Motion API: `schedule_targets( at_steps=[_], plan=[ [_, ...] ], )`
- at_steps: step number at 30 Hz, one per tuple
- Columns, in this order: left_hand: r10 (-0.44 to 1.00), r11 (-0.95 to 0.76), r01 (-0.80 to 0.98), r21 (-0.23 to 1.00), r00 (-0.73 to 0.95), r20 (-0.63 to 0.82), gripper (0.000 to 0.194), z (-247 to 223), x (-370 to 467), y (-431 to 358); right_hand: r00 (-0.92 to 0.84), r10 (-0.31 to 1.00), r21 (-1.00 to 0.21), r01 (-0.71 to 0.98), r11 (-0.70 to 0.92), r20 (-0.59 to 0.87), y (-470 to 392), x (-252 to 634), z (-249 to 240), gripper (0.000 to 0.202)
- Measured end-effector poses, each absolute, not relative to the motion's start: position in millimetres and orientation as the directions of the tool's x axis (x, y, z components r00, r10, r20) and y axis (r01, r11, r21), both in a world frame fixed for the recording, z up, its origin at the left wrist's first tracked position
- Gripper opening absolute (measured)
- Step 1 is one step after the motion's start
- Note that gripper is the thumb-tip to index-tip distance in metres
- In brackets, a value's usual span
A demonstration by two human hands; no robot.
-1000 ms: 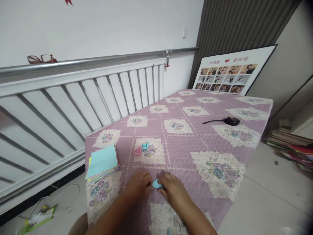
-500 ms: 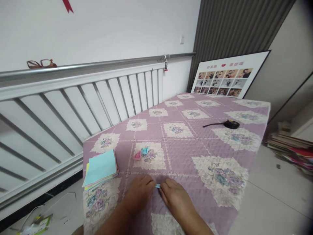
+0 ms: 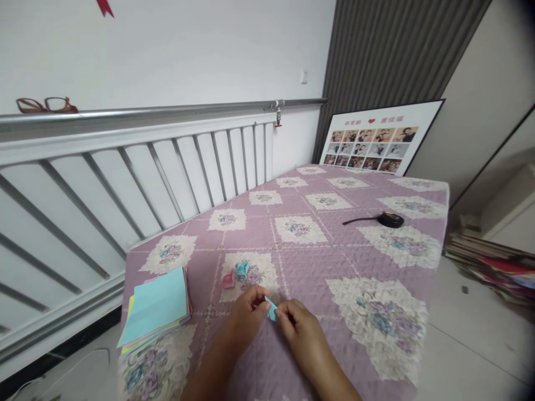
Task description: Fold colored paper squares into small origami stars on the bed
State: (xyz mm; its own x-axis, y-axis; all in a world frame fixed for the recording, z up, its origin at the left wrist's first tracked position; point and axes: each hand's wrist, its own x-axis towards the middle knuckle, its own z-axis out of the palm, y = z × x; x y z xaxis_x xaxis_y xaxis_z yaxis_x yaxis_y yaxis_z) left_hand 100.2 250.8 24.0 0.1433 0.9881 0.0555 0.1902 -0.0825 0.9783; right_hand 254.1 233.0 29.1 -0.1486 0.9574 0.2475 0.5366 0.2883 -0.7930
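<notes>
Between both hands is a small folded piece of light blue paper (image 3: pixel 271 308). My left hand (image 3: pixel 249 314) pinches its left side with thumb and fingers. On the other side, my right hand (image 3: pixel 300 326) pinches the paper's right edge. The fingers hide part of it, so its full shape cannot be made out. Just beyond my left hand, a pink folded paper piece (image 3: pixel 228 279) and a blue folded paper piece (image 3: pixel 241 268) lie side by side on the tablecloth. To the left rests a stack of coloured paper sheets (image 3: pixel 156 306), light blue on top.
A purple floral tablecloth (image 3: pixel 301 267) covers the table. A black tape measure (image 3: pixel 390 219) lies at the right. Behind are a white radiator (image 3: pixel 188 167), a metal pipe with glasses (image 3: pixel 47 105) on it, and a leaning photo board (image 3: pixel 376 139).
Both hands have turned and the blue paper now shows more between them, tilted. The view has shifted slightly, moving the table's things left and down in the picture.
</notes>
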Motion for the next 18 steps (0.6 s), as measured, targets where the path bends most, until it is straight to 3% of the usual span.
schedule_targets(
  at_steps=[2, 6, 13, 18],
  plan=[
    [0.990, 0.013, 0.036, 0.999, 0.139, -0.018, 0.013, 21, 109, 259, -0.095, 0.974, -0.842, 0.490, 0.225, 0.205, 237, 254, 29, 0.024],
    [0.990, 0.071, -0.098, 0.993, 0.127, -0.058, 0.016, 19, 118, 271, -0.029, 0.993, -0.904, 0.412, 0.113, 0.111, 244, 254, 29, 0.027],
    [0.995, 0.081, -0.211, 0.974, 0.082, -0.065, 0.021, 10, 117, 280, -0.054, 0.998, -0.948, 0.317, -0.009, -0.027, 250, 253, 23, 0.027],
    [0.994, 0.101, -0.270, 0.958, 0.061, -0.088, 0.025, 2, 116, 281, -0.044, 0.998, -0.949, 0.314, -0.034, -0.051, 251, 249, 20, 0.025]
  ],
)
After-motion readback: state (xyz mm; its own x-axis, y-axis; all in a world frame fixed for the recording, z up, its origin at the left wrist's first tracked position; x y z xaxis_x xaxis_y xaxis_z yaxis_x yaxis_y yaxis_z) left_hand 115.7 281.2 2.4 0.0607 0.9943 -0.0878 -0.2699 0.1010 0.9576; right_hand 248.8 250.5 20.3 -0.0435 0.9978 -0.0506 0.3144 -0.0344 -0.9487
